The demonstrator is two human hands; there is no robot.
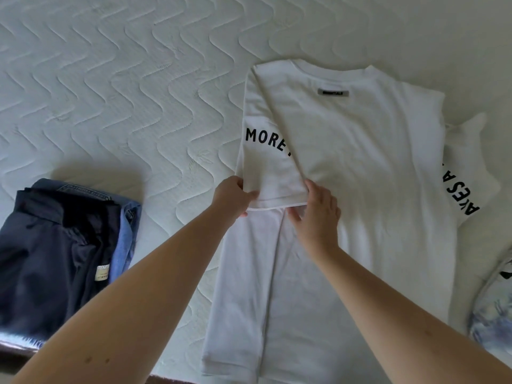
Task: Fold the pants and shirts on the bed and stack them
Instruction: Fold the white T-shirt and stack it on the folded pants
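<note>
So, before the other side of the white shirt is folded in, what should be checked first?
1. Left sleeve folded onto the white shirt: ok.
2. Left hand pinches the sleeve hem: ok.
3. Right hand rests flat at the hem: ok.
4. Right sleeve folded in: not ok, it lies spread out.
5. Folded stack lies apart from the shirt: ok.
6. Patterned garment touching the shirt: cannot tell.

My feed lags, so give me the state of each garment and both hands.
White shirt: flat, left side and sleeve folded in, right sleeve out.
Dark stack: folded, piled.
Tie-dye garment: bunched, unfolded.
Left hand: pinching sleeve hem.
Right hand: resting on folded sleeve.
</note>
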